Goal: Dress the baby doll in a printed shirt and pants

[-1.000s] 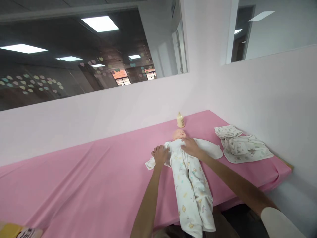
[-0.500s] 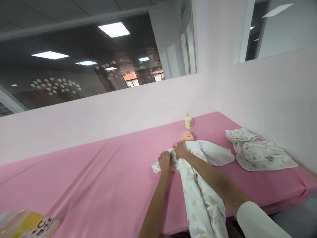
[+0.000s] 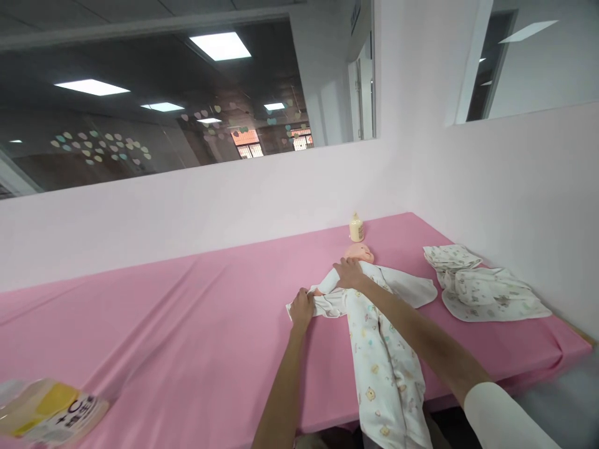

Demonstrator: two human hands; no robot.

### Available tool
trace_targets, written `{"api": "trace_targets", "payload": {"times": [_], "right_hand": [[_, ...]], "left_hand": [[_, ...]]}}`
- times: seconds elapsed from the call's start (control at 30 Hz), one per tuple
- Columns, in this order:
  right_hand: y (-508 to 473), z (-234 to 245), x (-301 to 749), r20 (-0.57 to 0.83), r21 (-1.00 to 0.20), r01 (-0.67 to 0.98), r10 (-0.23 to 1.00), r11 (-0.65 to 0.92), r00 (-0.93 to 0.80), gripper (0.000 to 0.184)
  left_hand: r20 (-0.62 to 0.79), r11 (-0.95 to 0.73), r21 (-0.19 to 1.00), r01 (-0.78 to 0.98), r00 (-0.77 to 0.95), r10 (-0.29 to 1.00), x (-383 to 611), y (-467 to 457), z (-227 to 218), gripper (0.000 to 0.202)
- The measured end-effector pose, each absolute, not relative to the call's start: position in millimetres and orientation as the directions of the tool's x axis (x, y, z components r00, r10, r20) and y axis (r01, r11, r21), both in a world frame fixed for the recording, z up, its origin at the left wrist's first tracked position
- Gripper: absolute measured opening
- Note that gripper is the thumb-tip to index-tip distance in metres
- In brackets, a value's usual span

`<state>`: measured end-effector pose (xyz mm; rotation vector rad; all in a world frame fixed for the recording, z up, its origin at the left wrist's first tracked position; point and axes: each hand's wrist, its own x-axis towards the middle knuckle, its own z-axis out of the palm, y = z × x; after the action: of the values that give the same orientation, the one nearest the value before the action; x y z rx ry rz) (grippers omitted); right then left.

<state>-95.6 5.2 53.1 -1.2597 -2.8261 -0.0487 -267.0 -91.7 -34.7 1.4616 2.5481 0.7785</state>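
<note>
A baby doll point(image 3: 359, 252) lies on its back on the pink table cover point(image 3: 196, 337), dressed in a white printed romper point(image 3: 381, 368) whose legs hang over the near edge. My left hand point(image 3: 302, 307) is closed on the end of the romper's left sleeve. My right hand point(image 3: 349, 274) lies on the doll's chest just under the head, fingers curled into the cloth at the collar. A bit of the doll's bare arm shows between my hands.
A small cream bottle point(image 3: 356, 227) stands by the wall behind the doll. More white printed baby clothes point(image 3: 482, 287) lie at the table's right end. A yellow and white packet point(image 3: 49, 411) lies at the near left. Pale walls close the back and right.
My left hand has pulled the sleeve outward and towards me, baring a bit of the doll's arm. My right hand stays at the collar. The doll's head has tilted back.
</note>
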Motion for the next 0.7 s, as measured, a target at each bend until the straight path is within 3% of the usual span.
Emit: {"api": "trace_targets", "payload": {"times": [0.2, 0.47, 0.7], "right_hand": [[-27.7, 29.6, -142.8, 0.084, 0.108, 0.518, 0.511, 0.849, -0.855, 0.030], [-25.3, 34.1, -142.0, 0.136, 0.161, 0.549, 0.532, 0.820, -0.835, 0.024], [-23.8, 50.9, -131.3, 0.252, 0.113, 0.615, 0.576, 0.780, -0.778, 0.030]], "left_hand": [[0.216, 0.340, 0.565, 0.752, -0.532, 0.819, -267.4, -94.3, -35.6, 0.016], [0.235, 0.306, 0.658, 0.688, -0.574, 0.785, -272.6, -93.7, -39.0, 0.018], [0.211, 0.289, 0.682, 0.672, -0.559, 0.802, -277.6, -94.6, -42.0, 0.019]]}}
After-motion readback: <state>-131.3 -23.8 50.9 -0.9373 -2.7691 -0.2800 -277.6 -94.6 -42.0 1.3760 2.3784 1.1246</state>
